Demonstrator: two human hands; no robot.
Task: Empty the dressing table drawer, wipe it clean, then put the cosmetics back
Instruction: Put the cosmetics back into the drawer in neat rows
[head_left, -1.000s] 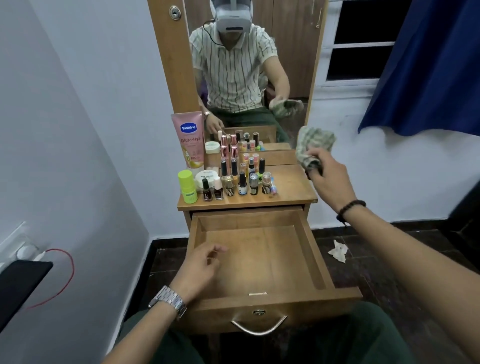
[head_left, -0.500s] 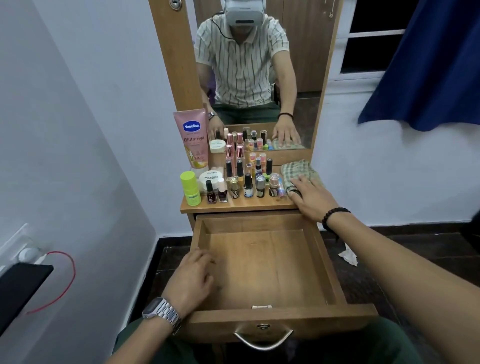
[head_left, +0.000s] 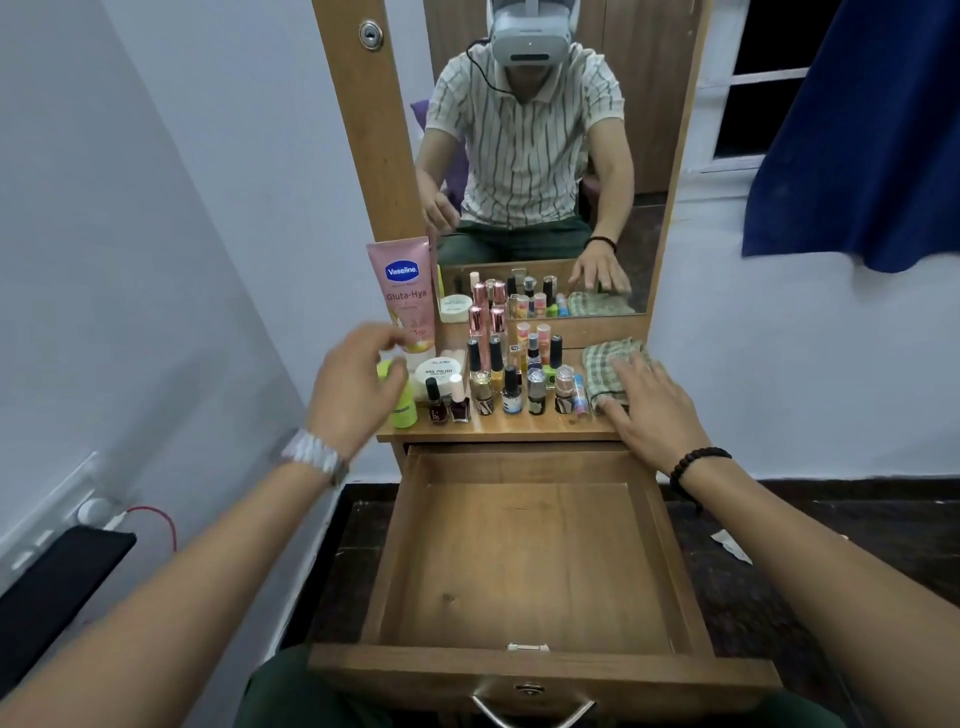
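Wooden drawer (head_left: 524, 561): empty, pulled out
Left hand (head_left: 353, 387): grip loosely curled, holding nothing, nearing green bottle (head_left: 402, 408) at table's left edge
Right hand (head_left: 644, 410): flat on checked cloth (head_left: 608, 369), right edge
Risk: crowded nail polish bottles (head_left: 511, 395) toppling if brushed

We see the wooden drawer (head_left: 524, 566) pulled fully out, its inside bare and a metal handle on its front. On the dressing table top (head_left: 519, 427) above it the cosmetics (head_left: 511, 382) stand upright in tight rows: nail polish bottles, a pink Vaseline tube (head_left: 405, 291) and a green container (head_left: 402, 408). A checked cloth (head_left: 605, 366) lies crumpled at the right end.
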